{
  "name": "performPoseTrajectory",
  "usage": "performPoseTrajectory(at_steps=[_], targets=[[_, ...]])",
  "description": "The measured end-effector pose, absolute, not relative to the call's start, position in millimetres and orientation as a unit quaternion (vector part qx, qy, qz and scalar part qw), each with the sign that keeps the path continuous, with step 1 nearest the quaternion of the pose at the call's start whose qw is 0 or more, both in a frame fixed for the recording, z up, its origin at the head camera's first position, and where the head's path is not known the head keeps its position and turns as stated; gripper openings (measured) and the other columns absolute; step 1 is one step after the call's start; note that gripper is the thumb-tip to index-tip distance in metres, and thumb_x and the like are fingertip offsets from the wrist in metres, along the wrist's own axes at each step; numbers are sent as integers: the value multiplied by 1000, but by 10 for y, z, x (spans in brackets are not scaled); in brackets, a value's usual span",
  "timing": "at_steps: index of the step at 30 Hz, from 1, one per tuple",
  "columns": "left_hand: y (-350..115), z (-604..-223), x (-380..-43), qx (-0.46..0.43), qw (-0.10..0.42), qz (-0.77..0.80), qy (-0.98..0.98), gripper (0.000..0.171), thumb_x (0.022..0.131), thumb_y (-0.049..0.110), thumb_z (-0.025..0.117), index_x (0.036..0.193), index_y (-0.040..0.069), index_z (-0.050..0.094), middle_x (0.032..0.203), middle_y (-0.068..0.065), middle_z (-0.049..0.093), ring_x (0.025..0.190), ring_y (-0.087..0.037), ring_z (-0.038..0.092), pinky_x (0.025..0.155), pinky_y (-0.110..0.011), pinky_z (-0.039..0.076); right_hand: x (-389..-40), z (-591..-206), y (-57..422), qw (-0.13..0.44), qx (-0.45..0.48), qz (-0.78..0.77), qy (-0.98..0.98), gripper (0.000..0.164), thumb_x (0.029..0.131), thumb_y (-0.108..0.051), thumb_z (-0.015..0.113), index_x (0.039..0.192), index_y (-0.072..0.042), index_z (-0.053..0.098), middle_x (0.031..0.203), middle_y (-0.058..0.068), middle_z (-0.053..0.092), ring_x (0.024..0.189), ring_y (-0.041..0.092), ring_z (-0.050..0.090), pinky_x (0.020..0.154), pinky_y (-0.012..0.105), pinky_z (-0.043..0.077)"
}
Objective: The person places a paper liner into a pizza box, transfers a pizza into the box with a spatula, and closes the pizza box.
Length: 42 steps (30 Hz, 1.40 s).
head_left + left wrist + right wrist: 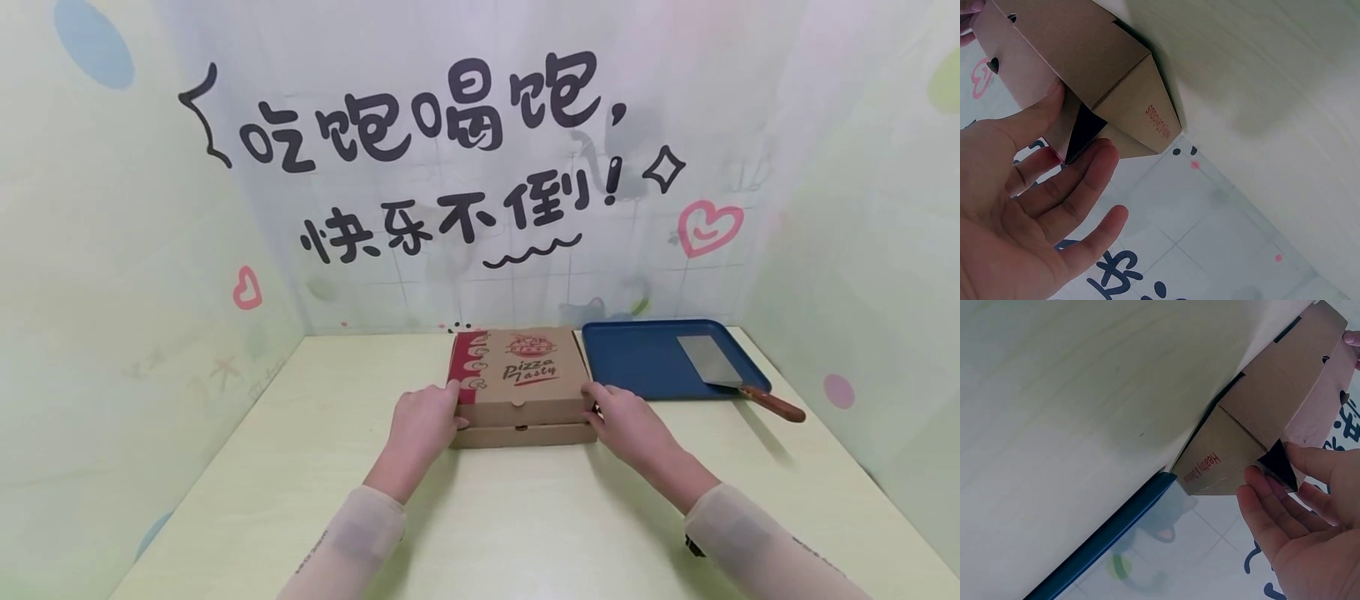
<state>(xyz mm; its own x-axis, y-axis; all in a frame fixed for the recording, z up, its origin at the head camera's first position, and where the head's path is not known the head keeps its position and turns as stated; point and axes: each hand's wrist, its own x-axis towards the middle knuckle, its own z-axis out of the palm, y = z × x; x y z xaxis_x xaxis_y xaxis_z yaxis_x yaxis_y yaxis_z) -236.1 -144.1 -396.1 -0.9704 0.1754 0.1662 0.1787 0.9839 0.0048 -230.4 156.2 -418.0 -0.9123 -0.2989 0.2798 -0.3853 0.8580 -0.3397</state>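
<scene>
A brown cardboard pizza box point(542, 382) with a red printed strip and "Pizza Tasty" lettering lies at the far middle of the table. Its lid is raised a little at the front, above the lower tray's front wall point(525, 436). My left hand point(423, 421) pinches the lid's front left corner, thumb on the front flap and fingers at the side. At the front right corner, my right hand point(630, 425) pinches the lid likewise. Both wrist views show a dark gap at the corner between lid and tray. The box's inside is hidden.
Right of the box, a blue tray point(630, 358) stands against the back wall. Across its right rim lies a metal spatula point(708, 358), its wooden handle point(776, 404) overhanging the rim. Printed curtain walls point(450, 292) enclose the pale table point(525, 533) at the back and sides.
</scene>
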Motion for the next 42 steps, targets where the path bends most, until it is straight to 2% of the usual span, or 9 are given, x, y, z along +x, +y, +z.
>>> performPoseTrajectory(at_steps=[9, 12, 16, 19, 22, 29, 34, 42], targets=[[-1437, -3994, -2370, -88, 95, -10, -991, 44, 87, 37, 89, 115, 10, 68, 90, -9, 80, 74, -20, 70, 71, -43, 58, -2315, -4182, 1549, 103, 171, 184, -962, 33, 98, -10, 76, 129, -4, 66, 100, 8, 73, 86, 19, 70, 75, 37, 62], [-1417, -3987, -2353, -78, 94, -19, -992, 44, 90, 38, 87, 118, 10, 68, 93, -10, 80, 78, -23, 73, 77, -46, 60, -2309, -4190, 1540, 110, 167, 170, -965, 33, 98, -13, 76, 129, -4, 67, 108, 12, 73, 92, 23, 71, 79, 40, 64], [-1361, -3966, -2302, -66, 101, -42, -992, 51, 96, 42, 80, 131, 7, 66, 124, -17, 76, 109, -34, 74, 100, -60, 56, -2284, -4211, 1508, 152, 180, 149, -960, 32, 98, -18, 77, 126, -4, 70, 131, 21, 68, 119, 37, 68, 95, 51, 62], [-1302, -3959, -2263, -78, 107, -58, -990, 60, 99, 45, 74, 142, 5, 60, 152, -22, 60, 136, -40, 61, 115, -68, 45, -2258, -4210, 1458, 167, 194, 142, -956, 34, 99, -22, 76, 128, -5, 70, 148, 26, 59, 137, 45, 59, 106, 59, 56], [-1233, -3964, -2220, -102, 104, -63, -987, 63, 101, 45, 72, 147, 5, 58, 162, -21, 51, 148, -41, 51, 120, -70, 39, -2221, -4190, 1396, 157, 205, 134, -957, 41, 100, -24, 75, 134, -4, 68, 156, 27, 53, 146, 46, 52, 114, 63, 49], [-1104, -3998, -2121, -144, 86, -49, -985, 65, 101, 45, 72, 150, 5, 57, 161, -20, 52, 151, -40, 49, 122, -68, 37, -2157, -4178, 1318, 114, 208, 111, -965, 52, 102, -29, 72, 145, -1, 61, 162, 23, 49, 153, 43, 45, 121, 69, 38], [-1074, -4043, -2080, -146, 83, -41, -985, 67, 101, 47, 71, 152, 6, 55, 161, -20, 53, 151, -40, 50, 123, -68, 37, -2147, -4201, 1314, 100, 209, 108, -967, 53, 104, -29, 68, 148, -2, 58, 160, 22, 51, 152, 42, 47, 121, 71, 37], [-1060, -4073, -2063, -148, 97, -43, -983, 61, 100, 44, 73, 146, 6, 60, 157, -20, 57, 147, -41, 53, 121, -68, 39, -2139, -4220, 1311, 96, 206, 114, -967, 53, 104, -29, 69, 149, -2, 57, 158, 23, 53, 149, 43, 49, 119, 72, 37]])
